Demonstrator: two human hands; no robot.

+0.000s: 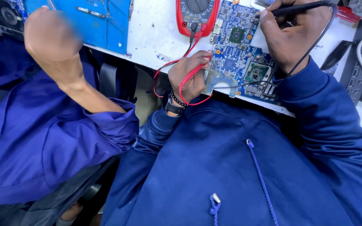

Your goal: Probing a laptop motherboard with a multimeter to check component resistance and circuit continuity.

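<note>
Left hand (189, 75) apparently pinches red probe (195, 72) on circuit board (236, 50).

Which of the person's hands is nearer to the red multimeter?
Left. The left hand sits just below the red multimeter, holding the red probe at the circuit board edge. The right hand is across the board, holding the black probe.

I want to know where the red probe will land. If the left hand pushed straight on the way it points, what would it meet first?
The left hand holds the red probe aimed right, its tip at the edge of the blue circuit board. It would likely meet the board's near-left components first, though depth is hard to judge.
</note>
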